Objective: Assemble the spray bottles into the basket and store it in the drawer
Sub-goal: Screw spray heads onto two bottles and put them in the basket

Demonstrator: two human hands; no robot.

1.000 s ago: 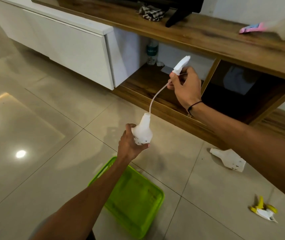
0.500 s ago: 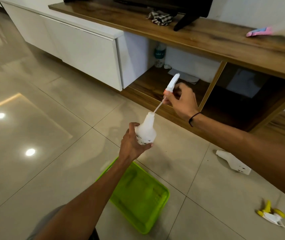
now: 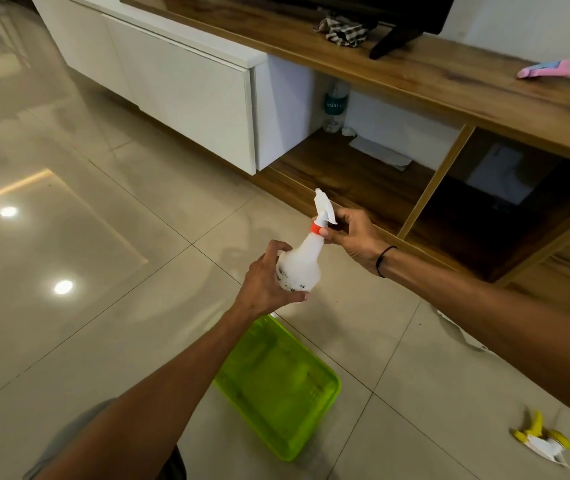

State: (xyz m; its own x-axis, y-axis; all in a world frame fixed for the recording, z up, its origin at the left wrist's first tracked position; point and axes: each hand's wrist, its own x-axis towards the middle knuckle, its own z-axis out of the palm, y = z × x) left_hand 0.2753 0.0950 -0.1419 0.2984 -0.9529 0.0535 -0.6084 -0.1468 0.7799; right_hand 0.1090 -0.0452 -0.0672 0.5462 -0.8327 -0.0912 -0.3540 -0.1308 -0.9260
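A: What are the hands doing?

B: The left hand [image 3: 264, 282] is wrapped around the body of a white spray bottle [image 3: 299, 266], holding it up and tilted. The right hand [image 3: 349, 233] pinches the red collar [image 3: 315, 229] under the spray head [image 3: 323, 209], which sits on the bottle's neck. I judge it is being screwed on; whether it is tight I cannot tell.

A: So how far along is the job?

B: Early. The green basket [image 3: 278, 386] lies on the floor just below the left forearm, with no bottle in it. A yellow-and-white spray head [image 3: 541, 439] lies loose on the tiles, well off to the right. A second bottle [image 3: 458, 332] seems to lie beyond the right forearm, mostly hidden.

A: And the drawer?

B: The white cabinet front [image 3: 186, 95] looks shut. Filling the basket and storing it remain.
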